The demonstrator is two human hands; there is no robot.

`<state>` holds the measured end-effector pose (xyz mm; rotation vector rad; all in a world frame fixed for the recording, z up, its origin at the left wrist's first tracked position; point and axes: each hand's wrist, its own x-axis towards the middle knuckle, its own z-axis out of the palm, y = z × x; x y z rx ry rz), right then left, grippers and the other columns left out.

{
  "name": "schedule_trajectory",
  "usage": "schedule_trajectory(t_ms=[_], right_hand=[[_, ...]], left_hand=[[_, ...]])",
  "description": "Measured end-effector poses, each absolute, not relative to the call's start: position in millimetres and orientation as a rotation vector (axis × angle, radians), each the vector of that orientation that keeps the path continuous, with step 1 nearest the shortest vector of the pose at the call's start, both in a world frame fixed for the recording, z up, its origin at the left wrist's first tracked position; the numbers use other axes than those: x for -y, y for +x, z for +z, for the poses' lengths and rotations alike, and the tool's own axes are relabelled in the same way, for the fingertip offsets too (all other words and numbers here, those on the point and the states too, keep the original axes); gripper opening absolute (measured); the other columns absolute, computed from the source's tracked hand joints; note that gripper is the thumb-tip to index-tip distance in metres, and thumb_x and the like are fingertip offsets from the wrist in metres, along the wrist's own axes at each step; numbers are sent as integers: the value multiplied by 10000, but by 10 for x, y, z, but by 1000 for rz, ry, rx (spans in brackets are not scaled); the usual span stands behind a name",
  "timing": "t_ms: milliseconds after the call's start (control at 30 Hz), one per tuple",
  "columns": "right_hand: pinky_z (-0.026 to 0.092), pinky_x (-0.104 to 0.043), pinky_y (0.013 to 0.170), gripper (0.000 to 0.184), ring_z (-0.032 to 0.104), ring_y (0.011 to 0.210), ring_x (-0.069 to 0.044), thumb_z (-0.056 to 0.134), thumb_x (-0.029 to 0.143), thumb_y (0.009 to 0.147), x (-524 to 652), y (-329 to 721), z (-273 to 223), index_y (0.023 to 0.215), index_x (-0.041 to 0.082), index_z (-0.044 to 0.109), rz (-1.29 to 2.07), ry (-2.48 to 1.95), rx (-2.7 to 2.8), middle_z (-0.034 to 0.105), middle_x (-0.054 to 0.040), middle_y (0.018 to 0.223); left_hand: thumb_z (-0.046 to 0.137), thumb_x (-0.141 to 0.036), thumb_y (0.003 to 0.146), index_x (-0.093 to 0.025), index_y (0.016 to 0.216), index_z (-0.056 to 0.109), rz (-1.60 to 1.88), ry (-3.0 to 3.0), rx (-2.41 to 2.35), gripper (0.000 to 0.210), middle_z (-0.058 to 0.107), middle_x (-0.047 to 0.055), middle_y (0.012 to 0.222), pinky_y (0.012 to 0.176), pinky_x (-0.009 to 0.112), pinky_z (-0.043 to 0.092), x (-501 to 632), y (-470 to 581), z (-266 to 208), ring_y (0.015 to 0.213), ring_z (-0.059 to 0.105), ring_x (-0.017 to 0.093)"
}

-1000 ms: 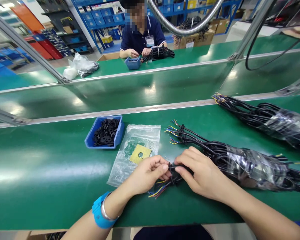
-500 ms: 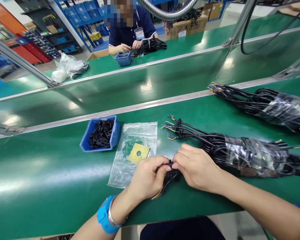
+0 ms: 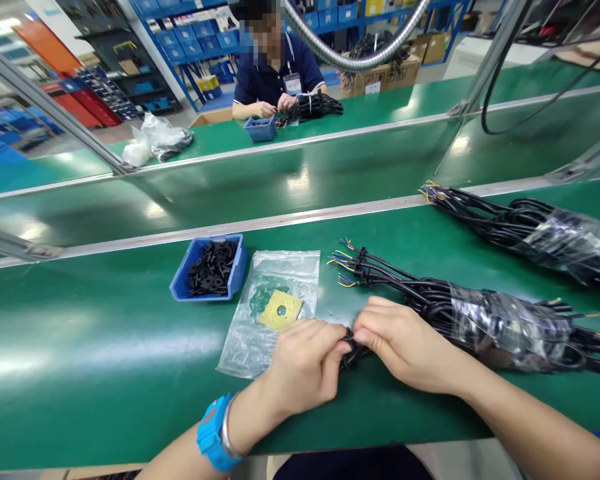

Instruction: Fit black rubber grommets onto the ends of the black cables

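Note:
My left hand (image 3: 305,363) is closed, its thumb and fingers pinching a small black part (image 3: 349,337) fitted on a cable end. Opposite it, my right hand (image 3: 405,343) is closed on the black cable just behind that part; the fingers hide most of it. The cable belongs to a tape-wrapped bundle of black cables (image 3: 510,327) at my right. Other cable ends in the bundle carry similar black parts (image 3: 364,267) and show bare coloured wires (image 3: 341,261). Left of my hands, a yellow square plate with a hole (image 3: 275,315) lies on a clear zip bag (image 3: 243,343).
A blue bin (image 3: 177,283) of small black parts (image 3: 211,268) stands behind the bag. A second wrapped cable bundle (image 3: 510,217) lies at the back right. Beyond a low green partition (image 3: 260,183), a co-worker (image 3: 280,80) handles cables beside a small blue bin (image 3: 260,129).
The view has shifted slightly, so the scene sits lower and further right. My left hand has turned a little over the black part, and the coloured wires below it are now hidden.

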<state>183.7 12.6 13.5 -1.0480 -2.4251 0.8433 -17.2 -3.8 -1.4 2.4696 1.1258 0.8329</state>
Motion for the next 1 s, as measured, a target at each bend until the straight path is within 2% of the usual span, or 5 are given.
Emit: schedule_trajectory(t_ms=[100, 233, 400, 600, 1000], right_hand=[[405, -359, 798, 246, 491, 892, -214, 533, 411, 905, -56, 1867, 130, 923, 172, 590, 618, -1112, 2586, 579, -63, 898], [424, -407, 794, 476, 536, 905, -278, 825, 385, 629, 12, 1869, 54, 990, 172, 598, 408, -1280, 2810, 603, -65, 897], [417, -333, 746, 10, 563, 812, -200, 549, 204, 872, -87, 1900, 159, 881, 200, 548, 738, -1332, 2701, 610, -21, 863], [419, -325, 702, 316, 569, 804, -217, 340, 442, 955, -245, 1952, 340, 895, 180, 507, 1104, -1438, 2489, 616, -72, 897], [430, -334, 793, 361, 598, 909, -244, 357, 438, 947, -281, 1903, 334, 1074, 157, 545, 1155, -1377, 2485, 642, -116, 1007]], left_hand=[[568, -250, 817, -177, 905, 661, 547, 2271, -1107, 147, 704, 46, 822, 694, 310, 472, -48, -314, 79, 749, 638, 190], [559, -268, 828, -166, 925, 688, 542, 2092, -1232, 191, 709, 59, 845, 731, 317, 476, -124, -455, 121, 783, 643, 194], [540, -337, 870, -189, 992, 685, 867, 1567, -1279, 241, 705, 72, 927, 789, 336, 482, -148, -420, 25, 849, 648, 207], [481, -337, 901, -145, 1106, 655, 962, 618, -642, 330, 680, 131, 1135, 889, 422, 504, -59, -223, -60, 1038, 636, 281], [598, -270, 850, -125, 1061, 679, 951, 549, -591, 268, 699, 141, 1083, 905, 412, 509, 29, -213, -52, 1063, 627, 283]])
